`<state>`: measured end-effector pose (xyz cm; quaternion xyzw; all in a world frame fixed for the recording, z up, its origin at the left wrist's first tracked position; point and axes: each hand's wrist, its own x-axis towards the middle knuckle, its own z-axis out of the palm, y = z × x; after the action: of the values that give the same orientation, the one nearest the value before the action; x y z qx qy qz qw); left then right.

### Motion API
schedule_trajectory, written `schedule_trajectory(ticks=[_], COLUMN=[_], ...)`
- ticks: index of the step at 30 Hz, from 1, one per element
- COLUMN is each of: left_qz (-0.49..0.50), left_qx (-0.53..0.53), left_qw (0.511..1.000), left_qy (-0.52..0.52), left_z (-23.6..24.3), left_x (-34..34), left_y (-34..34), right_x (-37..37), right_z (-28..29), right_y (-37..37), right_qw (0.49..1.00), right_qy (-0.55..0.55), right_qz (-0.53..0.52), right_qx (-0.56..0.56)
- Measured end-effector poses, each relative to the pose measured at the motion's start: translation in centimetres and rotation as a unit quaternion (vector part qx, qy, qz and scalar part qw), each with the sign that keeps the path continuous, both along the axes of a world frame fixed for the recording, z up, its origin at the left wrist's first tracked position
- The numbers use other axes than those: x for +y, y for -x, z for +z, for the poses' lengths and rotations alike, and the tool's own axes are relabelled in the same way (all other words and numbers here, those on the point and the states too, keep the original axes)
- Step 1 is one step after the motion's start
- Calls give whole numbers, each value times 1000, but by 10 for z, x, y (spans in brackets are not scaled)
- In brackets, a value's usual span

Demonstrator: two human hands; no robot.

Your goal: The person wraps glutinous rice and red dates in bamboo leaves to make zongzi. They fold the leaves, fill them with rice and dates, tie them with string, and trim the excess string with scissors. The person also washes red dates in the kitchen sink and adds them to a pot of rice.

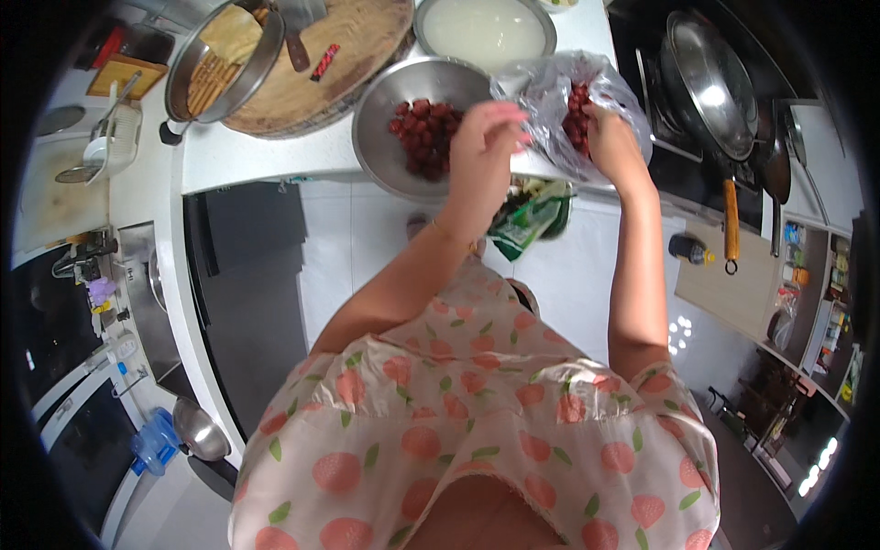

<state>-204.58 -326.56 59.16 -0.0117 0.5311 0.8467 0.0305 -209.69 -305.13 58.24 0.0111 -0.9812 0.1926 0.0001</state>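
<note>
A wide steel bowl [374, 137] at the counter's front edge holds a heap of dark red dates [423, 128]. My left hand [484, 151] is over the bowl's right rim, its fingers apart and slightly bent, with nothing seen in them. Right of the bowl lies a clear plastic bag [541, 101], its mouth spread wide, with more red dates [577, 115] inside. My right hand [612, 145] reaches into this bag, fingers curled in against the dates; its fingertips are partly hidden.
Behind the bowl stands a basin of cloudy whitish liquid [486, 32]. A round wooden chopping board [353, 55] bears a cleaver and a small red packet [325, 62]. Left is a steel pot [174, 92] of brown sticks; right, a wok [710, 87] on the stove. Below the counter's edge sits a bin with a green bag [532, 225].
</note>
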Motion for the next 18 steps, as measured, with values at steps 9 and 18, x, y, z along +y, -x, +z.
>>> schedule_trajectory(ticks=[9, 18], left_qz=[-383, -396], left_qx=[64, 11], left_qw=[664, 511], left_qy=[639, 763], left_z=[-133, -249], left_x=[11, 40], left_y=[-51, -31], right_x=[11, 44], right_z=[-58, -105], right_y=[35, 58], right_qw=[975, 961], right_qy=[-133, -176], right_qz=[-25, 4], right_qx=[-174, -213])
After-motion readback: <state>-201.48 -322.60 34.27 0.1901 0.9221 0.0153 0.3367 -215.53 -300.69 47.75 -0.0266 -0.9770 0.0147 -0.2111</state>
